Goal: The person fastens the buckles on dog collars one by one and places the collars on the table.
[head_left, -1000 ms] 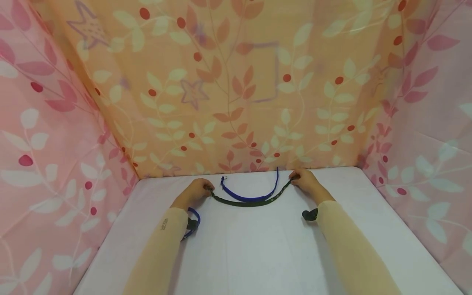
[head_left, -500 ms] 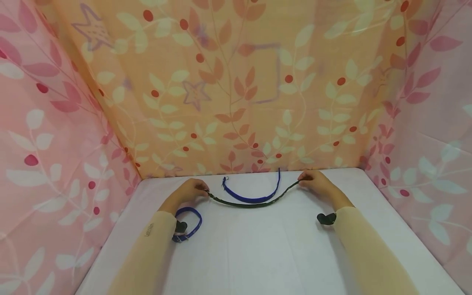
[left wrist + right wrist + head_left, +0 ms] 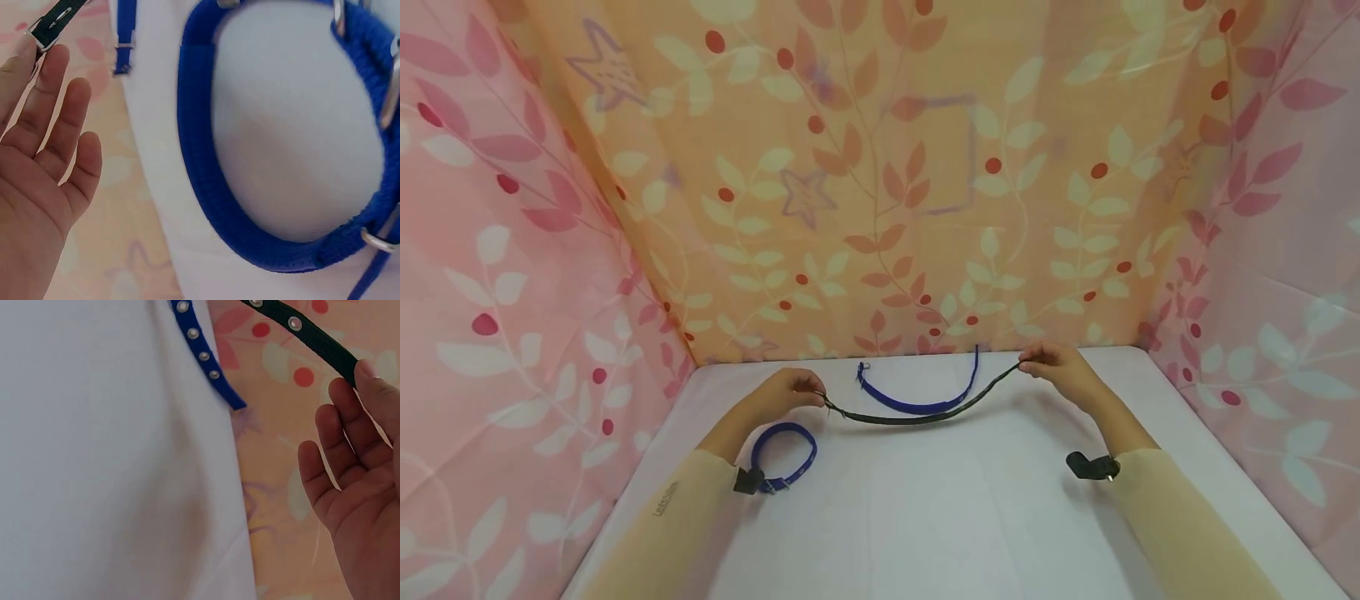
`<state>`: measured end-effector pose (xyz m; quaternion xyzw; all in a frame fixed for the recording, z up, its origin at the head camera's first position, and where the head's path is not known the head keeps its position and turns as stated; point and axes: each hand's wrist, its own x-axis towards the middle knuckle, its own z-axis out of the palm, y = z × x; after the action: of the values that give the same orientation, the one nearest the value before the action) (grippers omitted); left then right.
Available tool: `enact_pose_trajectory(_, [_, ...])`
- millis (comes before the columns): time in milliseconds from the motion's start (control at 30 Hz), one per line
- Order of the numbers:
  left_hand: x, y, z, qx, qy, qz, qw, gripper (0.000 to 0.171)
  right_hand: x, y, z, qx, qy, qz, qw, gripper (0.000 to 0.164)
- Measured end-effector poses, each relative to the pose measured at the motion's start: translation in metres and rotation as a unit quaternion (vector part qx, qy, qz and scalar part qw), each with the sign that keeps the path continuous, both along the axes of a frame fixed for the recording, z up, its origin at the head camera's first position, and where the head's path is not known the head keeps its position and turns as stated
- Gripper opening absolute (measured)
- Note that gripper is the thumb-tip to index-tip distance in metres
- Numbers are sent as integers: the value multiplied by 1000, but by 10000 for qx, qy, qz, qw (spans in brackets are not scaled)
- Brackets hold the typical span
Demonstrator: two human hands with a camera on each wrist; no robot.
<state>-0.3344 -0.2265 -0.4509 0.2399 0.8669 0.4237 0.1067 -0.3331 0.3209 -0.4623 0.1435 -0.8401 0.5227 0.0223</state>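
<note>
A dark green collar [image 3: 901, 420] with metal eyelets hangs in a shallow curve between both hands. My left hand [image 3: 784, 395] pinches its buckle end between thumb and index finger; in the left wrist view the metal buckle [image 3: 42, 39] shows at the fingertips. The strap's other end is pinched by my right hand [image 3: 1058, 370], its remaining fingers loosely bent in the right wrist view. Just behind the green collar, an unfastened blue collar [image 3: 917, 408] lies curved on the table. A second blue collar [image 3: 815, 450], buckled into a loop, lies near my left wrist.
The white-covered table [image 3: 925, 517] ends at an orange patterned curtain [image 3: 880, 208]. Pink leaf-patterned curtains [image 3: 535, 333] stand at both sides. A small black camera mount [image 3: 1092, 467] sits on the right wrist, another on the left.
Both hands have moved apart, the right one further right, and the green collar is stretched wider. The left forearm has shifted left, uncovering the looped blue collar.
</note>
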Motion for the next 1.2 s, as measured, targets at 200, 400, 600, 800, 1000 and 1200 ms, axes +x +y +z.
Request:
enact_pose_trajectory(200, [25, 2, 14, 13, 167, 107, 9998, 15, 28, -12, 21, -342, 196, -117, 9992, 33])
enact_pose_trajectory(400, [60, 3, 34, -228, 745, 609, 9951, 15, 64, -23, 44, -819, 592, -336, 9943, 28])
enact_pose_trajectory(600, [109, 2, 45, -10, 787, 1183, 9899, 11, 99, -38, 60, -1290, 860, -495, 9867, 24])
enact_pose_trajectory(800, [153, 3, 41, 250, 920, 1555, 9832, 10, 133, -48, 61, -1705, 1044, -403, 9790, 19])
enact_pose_trajectory(1000, [178, 17, 39, 571, 1351, 1988, 9690, 16, 154, -55, 61, -1838, 1478, 21, 9718, 21])
enact_pose_trajectory(1200, [184, 41, 44, 1183, 1778, 2103, 9540, 27, 159, -67, 68, -2162, 1992, 540, 9543, 25])
